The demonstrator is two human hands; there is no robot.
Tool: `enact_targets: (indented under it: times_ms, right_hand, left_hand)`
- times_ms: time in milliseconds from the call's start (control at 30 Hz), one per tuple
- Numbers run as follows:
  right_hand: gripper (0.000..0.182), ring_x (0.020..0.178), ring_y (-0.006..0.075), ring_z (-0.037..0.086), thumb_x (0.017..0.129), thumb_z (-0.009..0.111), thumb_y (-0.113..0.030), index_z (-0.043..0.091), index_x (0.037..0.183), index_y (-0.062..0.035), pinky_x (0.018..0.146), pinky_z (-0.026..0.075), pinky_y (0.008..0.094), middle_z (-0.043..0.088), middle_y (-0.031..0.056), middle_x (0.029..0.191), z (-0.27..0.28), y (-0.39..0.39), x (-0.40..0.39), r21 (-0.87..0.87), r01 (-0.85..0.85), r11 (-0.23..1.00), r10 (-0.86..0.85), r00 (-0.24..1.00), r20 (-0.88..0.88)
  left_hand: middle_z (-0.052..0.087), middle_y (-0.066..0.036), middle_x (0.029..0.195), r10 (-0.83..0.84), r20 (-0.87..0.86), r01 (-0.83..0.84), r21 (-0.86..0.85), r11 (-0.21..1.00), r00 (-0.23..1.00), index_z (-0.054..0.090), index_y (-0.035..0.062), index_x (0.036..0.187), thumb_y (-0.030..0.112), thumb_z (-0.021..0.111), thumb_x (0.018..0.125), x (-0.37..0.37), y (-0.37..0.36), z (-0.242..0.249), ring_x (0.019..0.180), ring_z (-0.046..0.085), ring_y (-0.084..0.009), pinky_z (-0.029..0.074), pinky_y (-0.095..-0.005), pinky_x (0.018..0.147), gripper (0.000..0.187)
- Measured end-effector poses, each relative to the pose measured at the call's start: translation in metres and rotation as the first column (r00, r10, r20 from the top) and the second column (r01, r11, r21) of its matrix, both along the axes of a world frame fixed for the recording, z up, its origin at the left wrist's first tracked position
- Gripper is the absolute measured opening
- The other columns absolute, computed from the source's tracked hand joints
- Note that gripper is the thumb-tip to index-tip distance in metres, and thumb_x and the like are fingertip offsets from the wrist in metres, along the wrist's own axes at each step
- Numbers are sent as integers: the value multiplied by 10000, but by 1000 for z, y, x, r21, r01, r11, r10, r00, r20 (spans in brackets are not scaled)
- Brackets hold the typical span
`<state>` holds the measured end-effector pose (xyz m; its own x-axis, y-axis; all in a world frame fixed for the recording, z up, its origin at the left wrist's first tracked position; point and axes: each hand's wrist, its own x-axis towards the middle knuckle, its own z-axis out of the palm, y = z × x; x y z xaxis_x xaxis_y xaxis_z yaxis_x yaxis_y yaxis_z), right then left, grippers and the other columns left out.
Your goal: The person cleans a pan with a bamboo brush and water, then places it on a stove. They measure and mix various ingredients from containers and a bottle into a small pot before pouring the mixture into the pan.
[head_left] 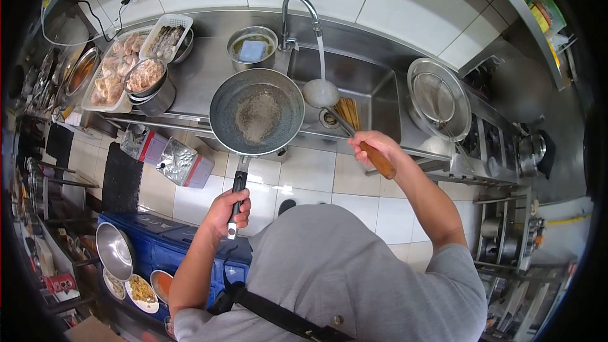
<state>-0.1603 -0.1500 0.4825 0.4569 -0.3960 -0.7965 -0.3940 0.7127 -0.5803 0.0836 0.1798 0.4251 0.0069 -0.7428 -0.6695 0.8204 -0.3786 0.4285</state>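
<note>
While the steel counter point(196, 82) runs across in front of us, its sink point(383, 85) sits to the right of the frying pan point(229, 132), which we hold level with the counter's front edge; whether the pan rests on that edge we cannot tell. The pan's open face is turned up, with a grey-brown patch in the middle, and its long axis runs nearly straight away from us, the round body at the far end and the black handle pointing back, leaning slightly left. Our left hand point(228, 213) is closed around that handle. Our right hand point(378, 144) grips the wooden handle of a ladle point(321, 94), whose long axis slants from far left to near right: its bowl lies over the sink, its handle end points back toward us. Water from the curved faucet point(284, 20) falls into the ladle's bowl. Smaller still, a bundle of thin sticks point(349, 113) lies in the sink, and a blue sponge point(254, 49) sits in a metal bowl point(234, 57) behind the pan.
</note>
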Motion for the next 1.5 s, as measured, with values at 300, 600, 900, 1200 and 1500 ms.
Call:
enact_targets:
  times_ms: [300, 600, 900, 1200, 1500]
  right_hand:
    - [212, 530, 101, 499, 796, 640, -150, 562, 961, -41, 526, 389, 248, 535, -1, 695, 9, 4, -3, -45, -64, 997, 63, 997, -33]
    - [218, 487, 103, 448, 825, 629, -89, 558, 993, 31, 424, 365, 216, 517, 37, 666, 77, 12, -12, -43, -47, 998, 47, 999, 17]
    - [157, 486, 99, 446, 818, 606, -65, 546, 930, 27, 420, 363, 214, 538, 60, 684, 135, 5, -3, -67, -14, 998, 17, 999, 37]
    - [174, 493, 85, 444, 807, 607, -90, 553, 932, 17, 424, 340, 188, 538, 37, 676, 151, 0, 9, -180, -99, 979, 110, 992, 55]
    - [158, 479, 91, 449, 813, 601, -85, 559, 927, 16, 421, 340, 190, 544, 38, 675, 150, -4, 15, -170, -95, 981, 102, 994, 36]
  left_hand:
    - [473, -11, 651, -7, -4, 7, -5, 1000, 1000, 475, 102, 867, 224, 599, 957, 1, 0, 0, 429, 396, -88, 339, -266, 376, 197]
    - [482, -13, 656, -12, -11, 12, -3, 1000, 1000, 475, 98, 871, 209, 598, 952, 1, 0, 1, 436, 397, -93, 338, -270, 387, 184]
    - [477, -11, 649, -17, 24, 17, 8, 1000, 1000, 480, 102, 874, 214, 605, 949, 1, 0, 1, 434, 397, -94, 330, -270, 382, 184]
    - [483, -15, 659, -5, -1, 5, 0, 1000, 1000, 478, 99, 872, 216, 611, 947, 1, 1, -2, 431, 400, -92, 335, -270, 382, 192]
    - [479, -13, 657, -4, 11, 4, 0, 1000, 1000, 474, 99, 862, 211, 597, 956, -1, -1, 3, 433, 399, -91, 337, -268, 381, 191]
